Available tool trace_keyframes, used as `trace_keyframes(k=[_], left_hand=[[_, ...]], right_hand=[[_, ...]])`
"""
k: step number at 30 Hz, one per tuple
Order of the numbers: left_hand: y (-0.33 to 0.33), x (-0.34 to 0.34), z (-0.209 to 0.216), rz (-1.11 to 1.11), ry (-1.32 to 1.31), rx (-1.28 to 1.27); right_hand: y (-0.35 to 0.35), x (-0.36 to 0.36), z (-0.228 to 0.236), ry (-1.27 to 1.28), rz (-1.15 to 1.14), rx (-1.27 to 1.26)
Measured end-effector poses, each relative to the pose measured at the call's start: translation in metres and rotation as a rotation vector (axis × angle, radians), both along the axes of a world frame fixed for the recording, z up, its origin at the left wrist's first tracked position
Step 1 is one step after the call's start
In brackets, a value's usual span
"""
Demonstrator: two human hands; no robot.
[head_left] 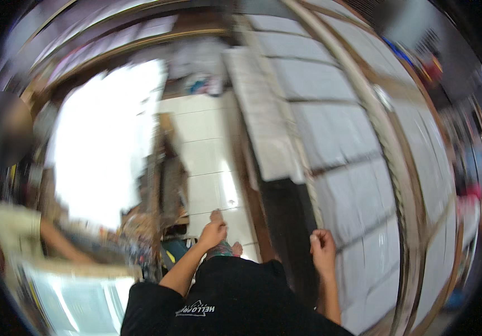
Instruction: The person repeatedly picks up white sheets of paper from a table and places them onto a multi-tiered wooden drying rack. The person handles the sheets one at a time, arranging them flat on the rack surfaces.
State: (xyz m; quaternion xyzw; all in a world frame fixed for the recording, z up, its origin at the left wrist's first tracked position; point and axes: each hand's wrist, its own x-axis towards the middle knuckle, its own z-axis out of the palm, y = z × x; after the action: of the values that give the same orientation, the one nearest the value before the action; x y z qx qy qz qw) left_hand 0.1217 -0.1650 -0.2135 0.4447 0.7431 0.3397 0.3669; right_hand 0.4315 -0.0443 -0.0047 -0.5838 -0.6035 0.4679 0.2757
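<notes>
My left hand [213, 234] hangs in front of my body, above the tiled floor, its fingers loosely curled with nothing visible in them. On the other side, my right hand [323, 250] is raised beside the edge of a long table covered with white rectangular panels [333, 131]. Its fingers are bent in toward the thumb, and no object shows between them. Whether it touches the table's edge I cannot tell. A pale sheet [263, 117] lies along the near side of that table, and a dark strip [288, 224] continues below it.
A narrow aisle of shiny tiles [207, 154] runs ahead, my feet on it. To the left stands a table with a bright white surface [104, 145] and clutter below. Another person's arm [64, 241] is near a glass-like panel [78, 299] at lower left. A long rail [372, 106] crosses the right-hand table.
</notes>
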Motion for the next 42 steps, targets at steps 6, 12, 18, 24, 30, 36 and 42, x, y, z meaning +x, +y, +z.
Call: trace_keyframes(k=[6,12,18,24,30,36,42], left_hand=[[0.022,-0.050,0.076,0.275,0.058,0.276],[0.022,-0.126,0.154,0.541,0.235,0.449],[0.008,-0.203,0.222,0.844,0.586,0.517],[-0.017,-0.275,0.245,0.994,1.095,0.297],[-0.022,-0.348,0.204,0.902,0.874,-0.295],[-0.028,-0.383,0.183,0.918,0.753,-0.296],[-0.064,-0.379,0.208,1.157,0.937,-0.129]], right_hand=[[0.029,-0.117,-0.034,0.089,0.540,-0.113],[0.075,-0.201,-0.031,0.010,0.819,-0.102],[0.124,-0.260,-0.032,0.074,0.809,-0.100],[0.128,-0.284,-0.049,0.068,0.860,-0.151],[0.118,-0.286,-0.062,0.011,0.943,-0.203],[0.128,-0.293,-0.060,-0.021,0.965,-0.165],[0.141,-0.298,-0.062,0.018,0.913,-0.169]])
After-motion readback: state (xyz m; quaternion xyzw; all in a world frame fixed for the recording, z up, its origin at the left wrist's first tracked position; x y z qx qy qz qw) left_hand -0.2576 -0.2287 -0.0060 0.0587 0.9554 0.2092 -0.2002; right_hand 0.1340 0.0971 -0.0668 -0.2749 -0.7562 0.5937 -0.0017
